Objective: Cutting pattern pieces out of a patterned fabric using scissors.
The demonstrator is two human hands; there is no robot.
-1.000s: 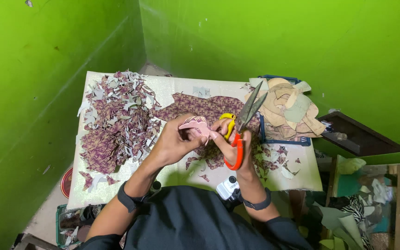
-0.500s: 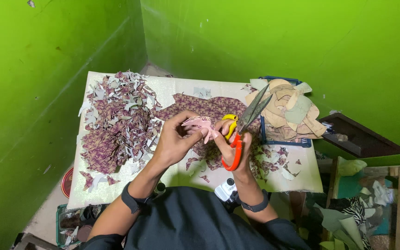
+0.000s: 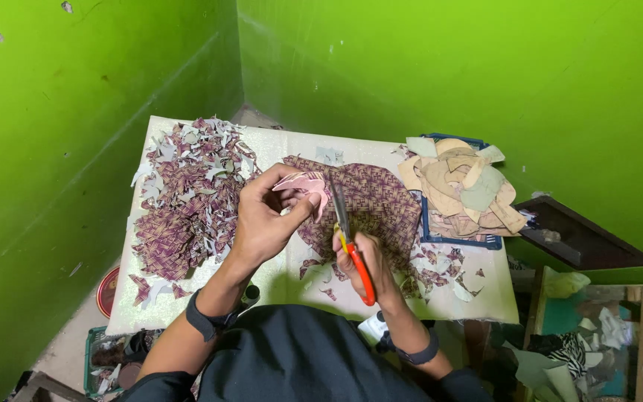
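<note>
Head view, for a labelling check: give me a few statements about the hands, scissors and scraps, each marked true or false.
1. The right hand grips orange-handled scissors. True.
2. The left hand holds a small pink cut piece. True.
3. The scissors lie flat on the cream-covered table. False: they are held up, blades at the pink piece.
4. The heap of purple woven-pattern scraps lies to the left of the left hand. True.
5. The blue tray holds purple scraps. False: it holds tan and pale green cut pieces.
6. The walls are white. False: the walls are bright green.
</note>
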